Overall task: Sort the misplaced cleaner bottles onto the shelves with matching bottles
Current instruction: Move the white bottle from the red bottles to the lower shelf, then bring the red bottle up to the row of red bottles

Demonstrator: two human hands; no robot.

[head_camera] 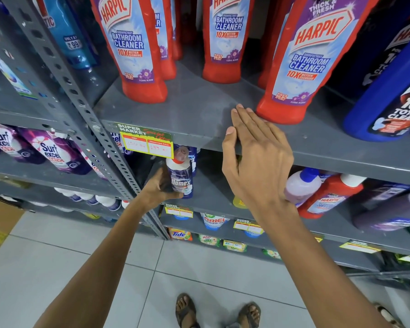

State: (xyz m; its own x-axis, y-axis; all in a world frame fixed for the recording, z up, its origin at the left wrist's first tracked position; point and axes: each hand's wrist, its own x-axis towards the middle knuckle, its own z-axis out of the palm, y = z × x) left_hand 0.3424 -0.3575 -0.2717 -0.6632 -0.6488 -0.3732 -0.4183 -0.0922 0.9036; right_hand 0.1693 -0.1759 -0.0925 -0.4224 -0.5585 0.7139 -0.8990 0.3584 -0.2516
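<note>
My left hand [160,185] grips a dark blue Domex bottle [181,178] with a white shoulder and pinkish cap, upright at the left end of the middle shelf [213,185]. My right hand [253,147] is flat and open, fingers together, over the front edge of the upper shelf [194,107], its fingertips just left of the base of a red Harpic bathroom cleaner bottle [301,65]. More red Harpic bottles [134,43] stand on that upper shelf. A red Harpic bottle [329,197] lies tilted on the middle shelf beside a pale pink bottle [301,185].
Large blue Harpic bottles [388,98] stand at the upper right. A grey perforated upright [81,95] separates the left bay with Surf Excel pouches [52,150]. A price tag [147,143] hangs from the upper shelf edge. Lower shelves hold Ariel and Tide packs [180,234]. Tiled floor below.
</note>
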